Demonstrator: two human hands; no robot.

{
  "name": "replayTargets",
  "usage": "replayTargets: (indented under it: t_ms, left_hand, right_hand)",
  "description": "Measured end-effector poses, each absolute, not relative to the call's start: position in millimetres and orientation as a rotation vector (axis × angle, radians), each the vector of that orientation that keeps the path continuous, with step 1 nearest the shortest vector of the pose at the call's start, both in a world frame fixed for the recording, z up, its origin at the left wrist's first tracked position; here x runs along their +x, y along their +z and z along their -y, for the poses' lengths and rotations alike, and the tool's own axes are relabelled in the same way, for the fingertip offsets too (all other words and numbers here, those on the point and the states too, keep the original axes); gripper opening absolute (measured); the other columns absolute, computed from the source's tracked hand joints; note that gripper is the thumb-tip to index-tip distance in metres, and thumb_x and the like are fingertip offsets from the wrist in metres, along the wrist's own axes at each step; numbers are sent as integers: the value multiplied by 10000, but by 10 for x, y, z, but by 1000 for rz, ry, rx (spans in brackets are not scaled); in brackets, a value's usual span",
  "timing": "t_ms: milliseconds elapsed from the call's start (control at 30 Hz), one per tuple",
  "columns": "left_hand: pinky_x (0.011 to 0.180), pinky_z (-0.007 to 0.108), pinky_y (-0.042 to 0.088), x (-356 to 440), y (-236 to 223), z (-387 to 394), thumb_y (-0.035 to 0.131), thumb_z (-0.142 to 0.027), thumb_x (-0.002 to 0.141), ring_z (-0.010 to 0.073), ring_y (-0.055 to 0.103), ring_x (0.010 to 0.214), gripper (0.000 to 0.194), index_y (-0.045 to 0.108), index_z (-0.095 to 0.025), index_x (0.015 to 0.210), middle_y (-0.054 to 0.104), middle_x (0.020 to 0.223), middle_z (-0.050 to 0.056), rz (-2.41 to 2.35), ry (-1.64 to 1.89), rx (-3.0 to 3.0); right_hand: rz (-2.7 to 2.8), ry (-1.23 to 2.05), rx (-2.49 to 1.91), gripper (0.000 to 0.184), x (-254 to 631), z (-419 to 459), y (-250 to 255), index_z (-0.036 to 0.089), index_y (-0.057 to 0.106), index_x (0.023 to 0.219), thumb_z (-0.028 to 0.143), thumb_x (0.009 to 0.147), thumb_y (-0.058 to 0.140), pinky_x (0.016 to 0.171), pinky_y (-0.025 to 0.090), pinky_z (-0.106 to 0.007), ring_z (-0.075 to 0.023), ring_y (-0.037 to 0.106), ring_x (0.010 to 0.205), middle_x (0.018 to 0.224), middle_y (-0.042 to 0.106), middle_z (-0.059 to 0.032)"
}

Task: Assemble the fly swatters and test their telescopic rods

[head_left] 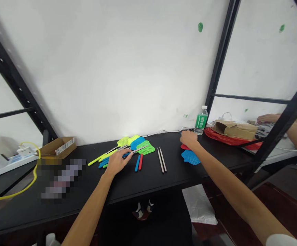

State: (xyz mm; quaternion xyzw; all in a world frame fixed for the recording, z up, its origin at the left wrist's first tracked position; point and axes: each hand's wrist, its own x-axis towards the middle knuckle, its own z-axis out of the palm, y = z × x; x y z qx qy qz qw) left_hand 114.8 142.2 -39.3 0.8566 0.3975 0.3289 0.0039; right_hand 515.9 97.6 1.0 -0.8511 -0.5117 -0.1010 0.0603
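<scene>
Because the left hand [116,161] comes in palm down from about 11 o'clock of the body, its grip is nearly closed, thumb and fingers pinching a thin metal rod [141,149] whose free end points to 2 o'clock above a lime-green mesh head [150,148]; holding it near one end seems to leave the rest unobstructed. Beneath and beside that hand lie the fly swatters [95,161], handles towards 8 o'clock and mesh towards 2, overlapping in one bunch, which probably saves room on the worktop [127,186]. Just to their 4 o'clock, a short blue handle [137,163] and a red handle [140,162] rest side by side, apart from the bunch, perhaps so that each can be picked up singly. Two pale rods [162,160] lie almost parallel near 1 o'clock of the body, between both hands, within easy reach of either. Farther out, between 1 and 2 o'clock, the right hand [189,138] is bent knuckles up over a red mesh head [185,147], with a blue mesh head [190,157] near its 6 o'clock; its fingertips are hidden, so how closed that grip is and what it has hold of cannot be told. The water bottle [201,121] stands upright towards the wall, seemingly out of the hands' way.
</scene>
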Motion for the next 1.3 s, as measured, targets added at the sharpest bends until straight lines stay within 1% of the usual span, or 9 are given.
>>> replayTargets:
  t_ms: [167, 267, 367, 467, 567, 633, 800, 1000, 1300]
  left_hand:
    - [749, 281, 491, 1147, -403, -1421, 427, -542, 923, 205, 679, 861, 411, 701, -265, 1051, 730, 1105, 18, -1254, 1016, 2670]
    - [749, 287, 492, 1148, -394, -1403, 425, -541, 919, 190, 668, 784, 418, 704, -261, 1055, 727, 1116, 25, -1272, 1015, 2660]
    - [720, 285, 482, 1146, -383, -1389, 424, -534, 921, 173, 655, 716, 411, 704, -262, 1051, 725, 1125, 23, -1285, 1010, 2664]
    - [720, 283, 473, 1141, -382, -1392, 433, -513, 927, 183, 667, 762, 382, 704, -265, 1028, 730, 1104, 16, -1291, 1016, 2677]
    - [737, 282, 475, 1136, -385, -1399, 442, -493, 926, 196, 675, 832, 359, 704, -270, 1027, 736, 1080, 14, -1288, 1015, 2678]
    - [726, 281, 476, 1134, -383, -1397, 442, -487, 925, 193, 674, 822, 357, 705, -272, 1034, 736, 1079, 15, -1300, 1002, 2671]
    - [715, 284, 482, 1136, -375, -1377, 419, -497, 934, 182, 669, 760, 392, 704, -271, 1081, 738, 1082, 16, -1321, 1009, 2662]
    - [777, 294, 499, 1121, -388, -1393, 409, -499, 954, 224, 679, 961, 414, 679, -312, 1207, 712, 1180, 5, -1304, 1024, 2667]
    - [782, 299, 507, 1101, -425, -1440, 447, -577, 931, 234, 682, 1012, 423, 733, -307, 1087, 739, 1112, 2, -1359, 1064, 2671]
  right_hand:
    - [1431, -422, -2380, 264, 5087, -966, 203, 101, 680, 1010, 179, 863, 475, 802, 471, -378, -324, 648, 995, 1050, 657, -220]
    - [1337, -322, -2143, 206, 4979, -1016, 331, 138, 666, 927, 258, 834, 528, 799, 471, -350, -306, 633, 986, 996, 663, -179]
    - [1146, 71, -1748, 165, 4795, -1149, 376, 185, 604, 882, 315, 784, 577, 725, 507, -320, -233, 644, 809, 827, 656, -83]
    - [886, 627, -1204, 215, 4530, -1319, 229, 220, 511, 919, 314, 753, 610, 649, 555, -309, -150, 606, 612, 762, 632, -8]
    - [712, 972, -898, 346, 4258, -1437, -77, 248, 479, 936, 204, 657, 679, 618, 574, -291, -132, 626, 591, 738, 636, 28]
    - [660, 1072, -833, 354, 4133, -1462, -279, 251, 482, 906, 167, 628, 685, 585, 569, -262, -132, 641, 590, 694, 627, 38]
    - [714, 1087, -774, 290, 4081, -1415, -477, 230, 521, 849, 176, 631, 704, 560, 559, -225, -133, 665, 613, 707, 647, 24]
    - [753, 1042, -768, 351, 4069, -1404, -465, 228, 570, 914, 397, 698, 790, 523, 556, -227, -126, 650, 582, 787, 678, -2]
    - [899, 964, -890, 393, 4016, -1426, -556, 192, 612, 893, 480, 693, 790, 414, 479, -208, -100, 572, 482, 717, 652, -12]
